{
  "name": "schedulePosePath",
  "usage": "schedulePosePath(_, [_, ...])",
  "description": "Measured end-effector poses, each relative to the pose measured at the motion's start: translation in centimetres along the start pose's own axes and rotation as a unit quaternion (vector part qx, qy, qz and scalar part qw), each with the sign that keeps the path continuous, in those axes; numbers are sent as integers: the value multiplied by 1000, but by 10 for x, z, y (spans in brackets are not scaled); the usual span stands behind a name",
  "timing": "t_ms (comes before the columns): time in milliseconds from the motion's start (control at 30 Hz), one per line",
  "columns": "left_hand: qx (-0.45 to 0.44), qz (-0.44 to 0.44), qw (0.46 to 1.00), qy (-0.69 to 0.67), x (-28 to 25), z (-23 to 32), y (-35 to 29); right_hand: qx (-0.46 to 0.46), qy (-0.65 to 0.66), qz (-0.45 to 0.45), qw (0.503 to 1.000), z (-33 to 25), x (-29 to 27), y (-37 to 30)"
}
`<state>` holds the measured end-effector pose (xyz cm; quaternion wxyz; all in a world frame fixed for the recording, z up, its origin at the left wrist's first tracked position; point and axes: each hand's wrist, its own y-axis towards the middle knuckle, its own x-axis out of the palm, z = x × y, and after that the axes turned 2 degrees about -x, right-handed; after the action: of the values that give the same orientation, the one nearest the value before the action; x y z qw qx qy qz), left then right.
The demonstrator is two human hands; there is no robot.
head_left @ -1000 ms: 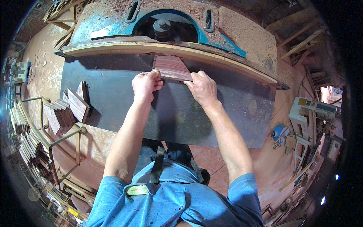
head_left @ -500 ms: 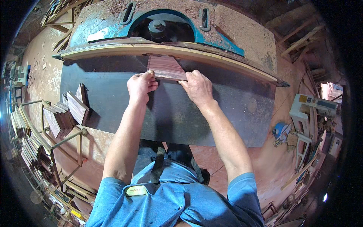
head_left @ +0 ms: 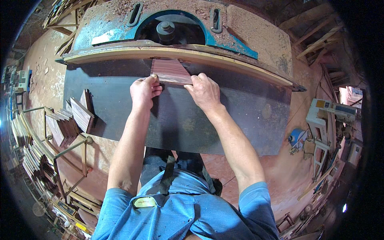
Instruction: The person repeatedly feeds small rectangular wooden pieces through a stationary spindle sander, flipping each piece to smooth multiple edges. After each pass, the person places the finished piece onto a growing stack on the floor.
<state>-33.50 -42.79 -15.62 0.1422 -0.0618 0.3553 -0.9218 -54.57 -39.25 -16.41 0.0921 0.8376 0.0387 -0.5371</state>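
Note:
A reddish-brown striped wooden board (head_left: pixel 171 71) with a slanted right side lies against the pale wooden fence (head_left: pixel 116 53) of a spindle moulder. Its left near corner is pinched in my left hand (head_left: pixel 145 91). My right hand (head_left: pixel 204 91) grips the near right corner, thumb along the edge. Beneath both hands spreads the dark metal table (head_left: pixel 240 120). Behind the fence, a round spindle (head_left: pixel 165 29) stands in the blue curved housing (head_left: pixel 206 30). The board's far edge meets the fence, and any cutter there is hidden.
Similar boards (head_left: pixel 82 114) stand stacked at the table's left edge. A metal rack (head_left: pixel 66 150) holds more wood pieces on the left. Sawdust and chips (head_left: pixel 256 36) cover the machine top. At the right stands a white-and-grey machine (head_left: pixel 322 116) beside a blue motor-like object (head_left: pixel 297 137).
The board has slid a little to the left along the fence. Both my hands have moved left with it, keeping their grip.

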Motion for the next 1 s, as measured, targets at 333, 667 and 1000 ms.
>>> schedulePosePath(333, [10,-10,1000,-10,-18,2,9,-6,0,-3,1000,-13,7,8])
schedulePosePath(667, [9,-1,1000,14,-67,23,24,-17,24,4,1000,-58,25,26])
schedulePosePath(1000, [95,-103,988,-67,-143,-11,-58,-64,183,61,979,-102,9,-46])
